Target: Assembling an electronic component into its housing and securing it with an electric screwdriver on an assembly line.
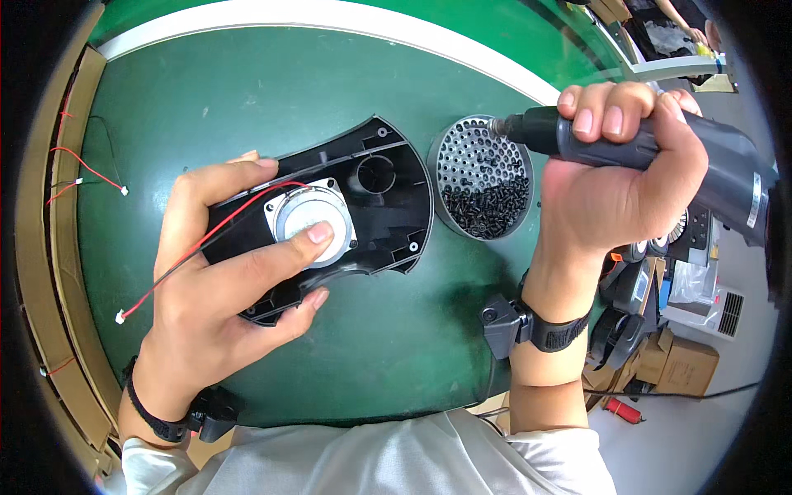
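Note:
My left hand [223, 264] grips a black plastic housing [388, 223] by its edges, the index finger pressing on a round silver speaker [309, 216] with a square flange seated in it. From the speaker a red and black wire pair [198, 245] runs across the hand to a small white plug [121, 317]. My right hand [623, 157] is wrapped round a dark electric screwdriver [594, 142], held sideways. Its tip is over the rim of a round dish [437, 177] with a perforated plate and many small black screws [488, 206].
Cardboard dividers [74, 239] line the left side, with loose red and black wires [91, 169] hanging over. A white rail [330, 18] borders the green table [396, 346] at the back. Cardboard boxes [689, 367] and a power cable [660, 394] are at the right.

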